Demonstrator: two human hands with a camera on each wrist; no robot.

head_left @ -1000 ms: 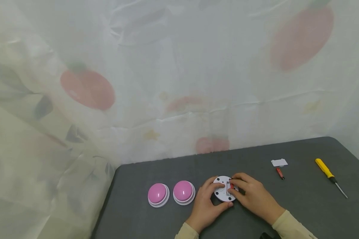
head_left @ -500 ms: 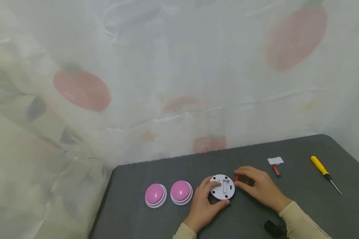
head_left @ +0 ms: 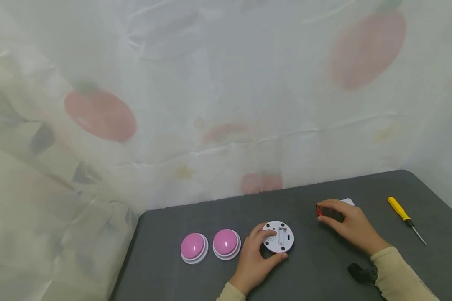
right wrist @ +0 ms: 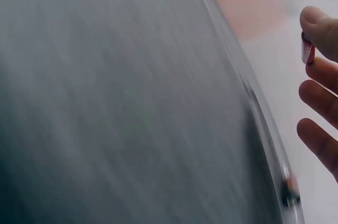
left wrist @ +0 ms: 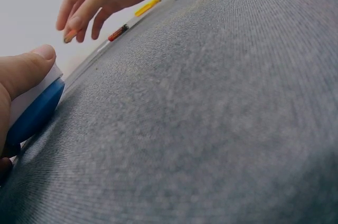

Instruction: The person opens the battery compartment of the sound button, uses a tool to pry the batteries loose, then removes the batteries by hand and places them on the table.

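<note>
My left hand (head_left: 253, 260) grips a round push button (head_left: 269, 246) turned upside down, its white base up and its battery slot (head_left: 283, 236) uncovered, with no battery in it. Its blue dome (left wrist: 39, 109) shows below the base in the left wrist view. Off to the right, my right hand (head_left: 351, 224) pinches a red battery (head_left: 319, 210) between thumb and fingertips above the table; the right wrist view shows that battery (right wrist: 307, 50) end up by the thumb. A second red battery (left wrist: 118, 33) lies on the table, hidden behind the right hand in the head view.
Two pink push buttons (head_left: 192, 246) stand dome up on the dark table (head_left: 165, 271), left of my left hand. A white battery cover (head_left: 348, 201) lies partly behind my right hand. Farther right is a yellow-handled screwdriver (head_left: 400, 209). A printed curtain hangs behind the table.
My right hand has lifted the red battery out of the base's slot and carried it right, toward the battery cover. The left hand keeps its grip on the push button.
</note>
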